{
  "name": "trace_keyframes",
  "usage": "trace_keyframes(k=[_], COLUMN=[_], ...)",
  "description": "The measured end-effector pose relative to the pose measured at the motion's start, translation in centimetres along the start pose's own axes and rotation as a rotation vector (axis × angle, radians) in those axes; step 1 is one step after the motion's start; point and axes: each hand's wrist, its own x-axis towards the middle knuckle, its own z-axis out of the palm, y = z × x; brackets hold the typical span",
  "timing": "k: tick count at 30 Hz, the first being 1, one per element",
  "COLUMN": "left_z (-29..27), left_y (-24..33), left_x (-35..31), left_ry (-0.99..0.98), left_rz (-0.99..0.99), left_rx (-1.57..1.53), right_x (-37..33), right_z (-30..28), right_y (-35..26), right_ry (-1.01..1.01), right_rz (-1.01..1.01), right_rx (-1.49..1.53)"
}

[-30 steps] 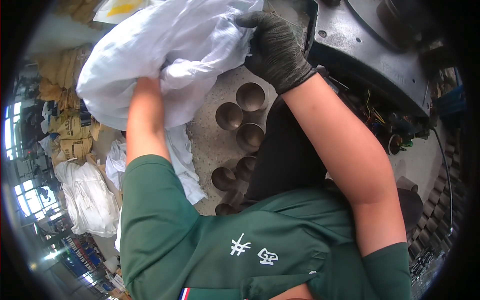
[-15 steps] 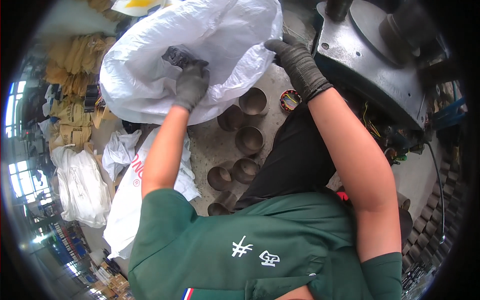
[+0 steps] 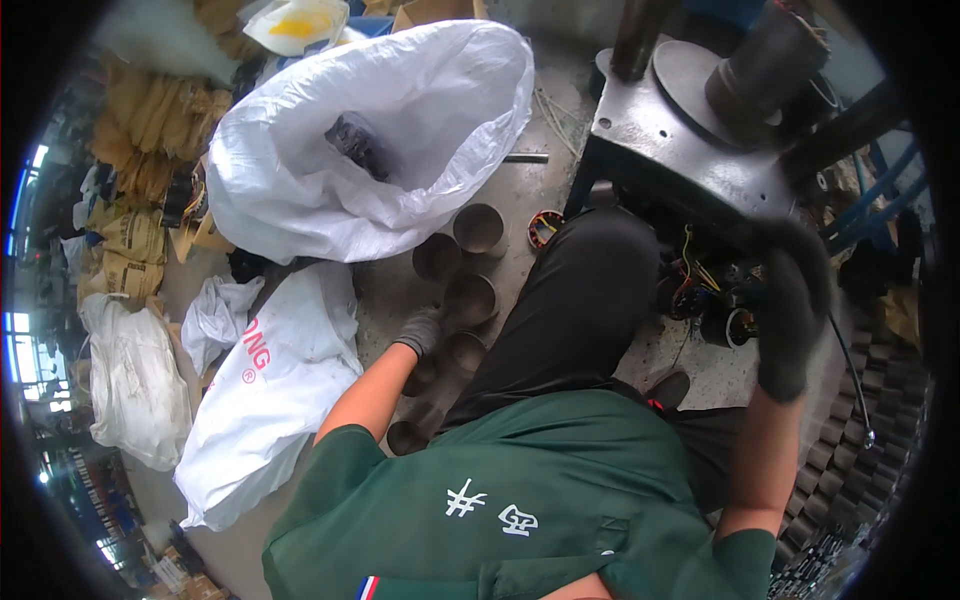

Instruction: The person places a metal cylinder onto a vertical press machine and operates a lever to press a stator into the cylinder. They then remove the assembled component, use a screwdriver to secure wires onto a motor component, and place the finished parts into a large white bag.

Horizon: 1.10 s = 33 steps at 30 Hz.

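Note:
My left hand [image 3: 421,331], in a grey glove, is down among several open metal cylinders on the floor. It is beside one metal cylinder [image 3: 466,353]; its fingertips are hidden, so I cannot tell whether it grips anything. My right hand [image 3: 793,315], in a dark glove, is raised at the right beside the machine and smeared by motion. Its fingers do not show clearly. Ahead and to the left, a large white woven sack [image 3: 290,215] stands with its mouth wide open. A dark plastic-looking bundle [image 3: 357,143] lies inside it.
A metal machine table [image 3: 640,130] with a round plate stands at the far right. Beneath it are wired motor parts [image 3: 690,298]. A ring-shaped wired part [image 3: 545,228] lies by my knee. White sacks [image 3: 270,400] lie at the left; stacked metal pieces [image 3: 880,400] fill the right side.
Both hands have left the white sack. My left hand has come down toward me to the metal cylinders; my right has swung right and back past the machine. The dark bundle stays in the sack.

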Motion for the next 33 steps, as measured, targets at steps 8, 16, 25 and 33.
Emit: trace_keyframes(k=[8,16,25,33], left_z=[-4.2,-10.6,-32.9,-45.5], left_y=[5.9,12.0,24.5,42.7], left_x=[3.5,7.0,6.9,8.3], left_ry=[-0.077,0.268,0.514,0.786], left_rz=[-0.024,0.136,0.446,0.935], left_rx=[-0.072,-0.144,-1.036,-0.975], right_x=[-18.5,-20.2,-3.2,1.8], right_z=[-20.5,-23.1,-29.1,-28.5], right_y=[-4.3,1.6,0.7,1.5], right_ry=[0.669,0.935,1.141,1.325], right_rz=[-0.511,-0.252,-0.487,-0.55], right_rx=[-1.217,-0.987,-0.982,-0.791])
